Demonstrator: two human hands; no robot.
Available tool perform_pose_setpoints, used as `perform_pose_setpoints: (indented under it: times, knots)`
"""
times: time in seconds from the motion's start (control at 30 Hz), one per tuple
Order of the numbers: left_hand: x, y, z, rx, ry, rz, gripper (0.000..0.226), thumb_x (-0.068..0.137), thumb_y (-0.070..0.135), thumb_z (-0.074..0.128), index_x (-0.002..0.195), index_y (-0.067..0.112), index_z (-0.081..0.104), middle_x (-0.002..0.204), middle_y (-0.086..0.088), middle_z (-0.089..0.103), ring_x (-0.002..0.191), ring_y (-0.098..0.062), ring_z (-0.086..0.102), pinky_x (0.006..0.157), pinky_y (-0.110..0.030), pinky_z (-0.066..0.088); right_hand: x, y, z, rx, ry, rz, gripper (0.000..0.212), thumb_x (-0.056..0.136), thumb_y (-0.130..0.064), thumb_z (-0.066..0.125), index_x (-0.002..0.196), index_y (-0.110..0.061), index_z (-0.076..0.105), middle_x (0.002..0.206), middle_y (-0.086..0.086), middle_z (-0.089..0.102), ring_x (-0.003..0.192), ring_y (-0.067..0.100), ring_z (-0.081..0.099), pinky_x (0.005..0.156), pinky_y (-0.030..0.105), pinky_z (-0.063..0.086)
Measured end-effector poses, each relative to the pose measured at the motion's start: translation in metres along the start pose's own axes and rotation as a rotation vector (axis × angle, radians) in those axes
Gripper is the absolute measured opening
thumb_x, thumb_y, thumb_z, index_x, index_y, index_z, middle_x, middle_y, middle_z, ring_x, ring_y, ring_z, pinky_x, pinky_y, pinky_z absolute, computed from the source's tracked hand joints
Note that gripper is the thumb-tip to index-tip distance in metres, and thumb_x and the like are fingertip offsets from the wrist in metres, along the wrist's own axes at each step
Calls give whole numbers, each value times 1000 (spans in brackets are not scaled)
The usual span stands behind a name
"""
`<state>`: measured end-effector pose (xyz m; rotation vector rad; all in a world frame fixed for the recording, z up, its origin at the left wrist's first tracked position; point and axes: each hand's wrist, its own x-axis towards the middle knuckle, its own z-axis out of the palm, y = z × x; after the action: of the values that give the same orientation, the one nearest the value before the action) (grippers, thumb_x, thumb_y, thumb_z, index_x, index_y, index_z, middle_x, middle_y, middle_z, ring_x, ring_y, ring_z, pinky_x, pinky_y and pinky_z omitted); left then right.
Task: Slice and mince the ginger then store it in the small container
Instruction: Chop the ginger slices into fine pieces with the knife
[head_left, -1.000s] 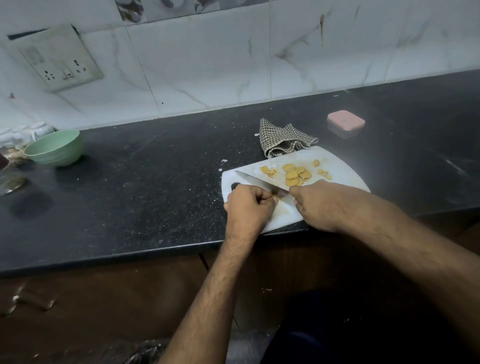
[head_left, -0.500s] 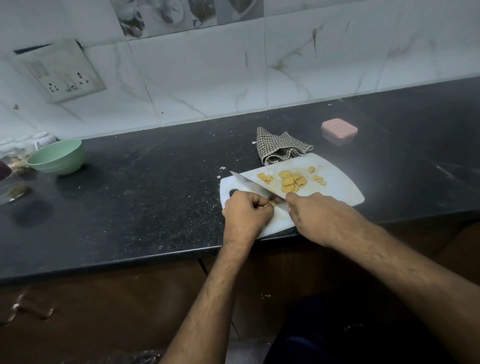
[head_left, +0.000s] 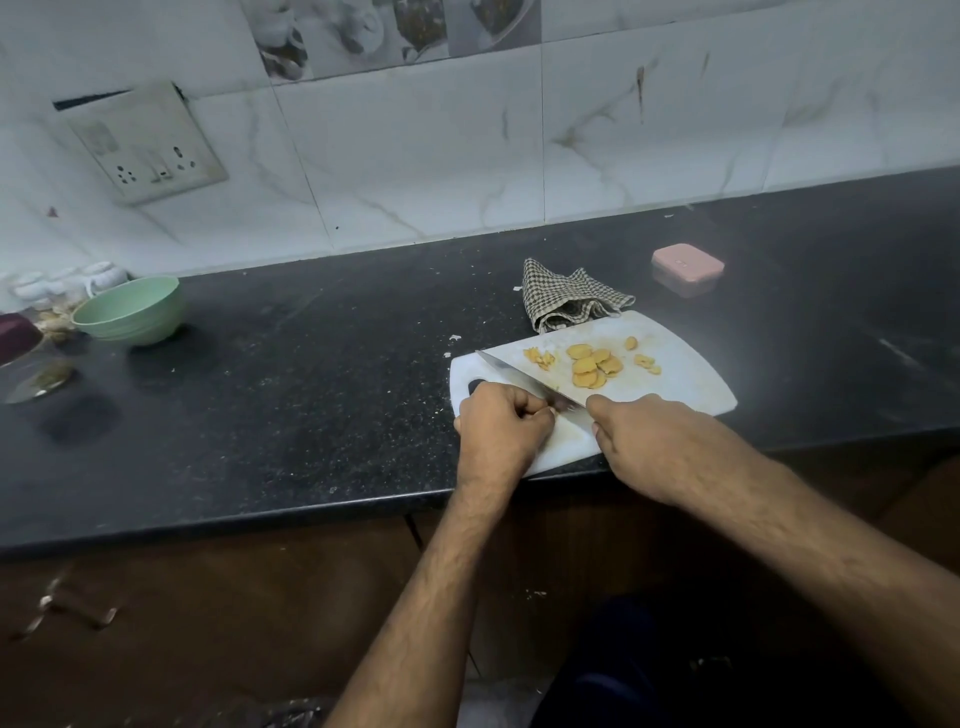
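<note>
Carefully now: slicing in hand, near the front edge of the white cutting board (head_left: 691, 384). Left hand (head_left: 501, 428) clenched over a ginger piece, barely visible at the fingertips; right hand (head_left: 654, 441) wrapped round the handle of the knife (head_left: 524, 382), blade angled away to the left. Best done with knuckles forward, fingertips tucked, short even strokes, board kept from slipping off the counter (head_left: 260, 415). Counted left to right: one green bowl (head_left: 130, 312), one checked cloth (head_left: 569, 304), one heap of ginger slices (head_left: 592, 366) mid-board with scattered bits, one pink small container (head_left: 687, 265), lid on, behind.
</note>
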<state>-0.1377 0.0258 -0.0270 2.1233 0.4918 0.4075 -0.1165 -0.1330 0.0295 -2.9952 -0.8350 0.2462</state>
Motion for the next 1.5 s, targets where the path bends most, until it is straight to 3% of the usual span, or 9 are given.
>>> perform_pose_setpoints:
  times: [0.1,0.3,0.57,0.7,1.0,1.2,1.37,1.5]
  knots:
    - [3,-3,1,4,-4,-3,16,82,24,80,67,17,76,64,13,72,65,-7,65,89,-43,57,4,-7,-2,-29,-1,2,6,102,-22,38,103,-28,36,79,-1,45,69,15,45,64,34,40]
    - [3,-5,4,18,-7,9,18,82,25,79,66,16,75,62,11,71,61,-8,62,89,-44,56,14,-11,1,-10,-17,-7,22,103,-22,37,124,-24,44,78,-2,40,78,21,48,67,36,40]
    - [4,-4,1,1,-12,-15,25,83,20,79,60,24,71,54,22,65,57,-1,57,95,-51,54,9,3,5,159,9,12,14,105,-39,30,105,-30,41,92,3,58,82,23,58,78,44,54]
    - [4,-4,1,-1,-20,-19,25,84,21,80,61,23,71,54,22,65,59,-2,59,96,-52,54,3,5,0,123,-21,10,15,105,-39,30,99,-30,39,87,1,54,80,20,56,77,42,53]
    - [1,-1,1,19,-17,-22,19,85,22,79,66,21,75,55,23,64,57,0,56,98,-52,53,0,2,-6,64,-90,-14,21,107,-34,30,117,-24,46,80,-3,45,81,19,52,74,35,46]
    - [3,-4,-4,32,-48,13,17,88,21,75,70,19,77,53,19,62,54,0,53,84,-37,54,-4,5,-5,83,-82,-23,15,107,-34,30,103,-24,40,81,-3,48,80,18,53,70,34,44]
    - [0,-2,1,34,-14,-10,26,85,18,75,61,27,71,56,27,63,62,-3,58,98,-54,53,-8,7,-1,106,-64,-1,16,107,-33,30,103,-23,41,82,0,51,77,18,56,73,37,51]
    - [1,-4,0,6,2,-6,21,84,16,75,64,23,74,60,24,67,63,-2,60,97,-53,54,-12,5,-3,97,-45,2,17,107,-34,30,103,-23,41,81,0,51,77,17,56,77,39,54]
